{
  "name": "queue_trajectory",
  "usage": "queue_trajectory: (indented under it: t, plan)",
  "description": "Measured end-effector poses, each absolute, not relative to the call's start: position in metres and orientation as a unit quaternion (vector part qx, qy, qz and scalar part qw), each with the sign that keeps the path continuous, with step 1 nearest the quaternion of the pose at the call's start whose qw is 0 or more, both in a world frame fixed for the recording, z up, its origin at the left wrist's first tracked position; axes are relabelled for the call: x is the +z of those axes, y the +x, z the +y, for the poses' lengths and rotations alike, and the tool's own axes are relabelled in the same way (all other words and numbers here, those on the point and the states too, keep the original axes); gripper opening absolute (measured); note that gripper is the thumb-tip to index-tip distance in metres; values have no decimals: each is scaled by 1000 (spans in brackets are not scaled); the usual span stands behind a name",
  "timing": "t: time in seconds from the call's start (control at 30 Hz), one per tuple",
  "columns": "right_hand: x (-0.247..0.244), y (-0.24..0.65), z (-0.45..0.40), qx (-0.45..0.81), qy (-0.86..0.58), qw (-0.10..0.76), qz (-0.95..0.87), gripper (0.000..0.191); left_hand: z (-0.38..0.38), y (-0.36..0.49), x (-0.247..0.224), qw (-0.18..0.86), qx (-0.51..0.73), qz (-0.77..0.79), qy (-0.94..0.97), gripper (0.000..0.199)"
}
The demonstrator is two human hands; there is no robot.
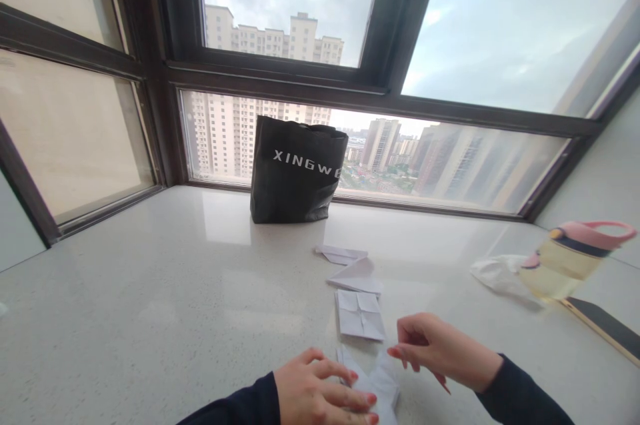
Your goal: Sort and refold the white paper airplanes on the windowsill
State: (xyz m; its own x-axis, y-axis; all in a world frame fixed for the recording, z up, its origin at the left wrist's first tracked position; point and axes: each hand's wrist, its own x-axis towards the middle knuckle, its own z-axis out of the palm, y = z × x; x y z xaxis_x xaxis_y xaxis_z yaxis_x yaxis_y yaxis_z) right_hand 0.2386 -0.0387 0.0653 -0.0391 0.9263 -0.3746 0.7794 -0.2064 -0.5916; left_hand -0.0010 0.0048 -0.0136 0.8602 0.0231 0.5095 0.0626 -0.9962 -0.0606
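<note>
Near the front edge of the view, a white folded paper (384, 390) lies on the counter, with two points spreading upward. My left hand (323, 393) rests flat over its left part, fingers stretched out and pressing on it. At the upper right point of this paper, my right hand (434, 353) is closed, thumb and curled fingers pinching the tip. Just beyond both hands lies a square folded paper (360, 315) with creases crossing at its middle. Further back are a triangular folded paper (356, 276) and a narrow, flat folded paper (343, 255).
A black bag (299, 175) with white lettering stands upright by the window. To the right are a crumpled white tissue (503, 273), a pink-lidded bottle (567, 265) and a dark phone-like slab (607, 326). The pale speckled counter (150, 318) runs back to dark window frames.
</note>
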Motion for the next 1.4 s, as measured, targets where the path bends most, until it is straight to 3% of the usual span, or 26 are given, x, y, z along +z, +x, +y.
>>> queue_trajectory:
  t: [0.1, 0.23, 0.43, 0.77, 1.0, 1.2, 1.33, 1.4]
  plan:
    - [59, 236, -37, 407, -692, 29, -595, 40, 3, -2, -15, 74, -269, -38, -960, 25]
    - [53, 229, -35, 450, -682, -20, -575, 37, 0, -2, -23, 146, -291, -74, -943, 23]
    - [50, 229, -36, 450, -655, 8, -607, 29, 5, 3, -39, 211, -301, -36, -929, 31]
    - [42, 233, -32, 432, -662, 30, -612, 31, -3, -3, -28, 120, -238, -84, -960, 37]
    - [64, 237, -37, 442, -643, 52, -624, 58, 6, 0, -11, 143, -345, -38, -927, 33]
    - [89, 190, -44, 329, -636, 139, -684, 60, 34, -26, 22, -51, -368, -214, -903, 45]
    - [62, 128, -44, 171, -502, 206, -822, 40, 64, -44, 23, -43, -346, -338, -874, 41]
    - [28, 105, -36, 82, -413, 218, -881, 41, 75, -49, 19, -24, -323, -377, -868, 40]
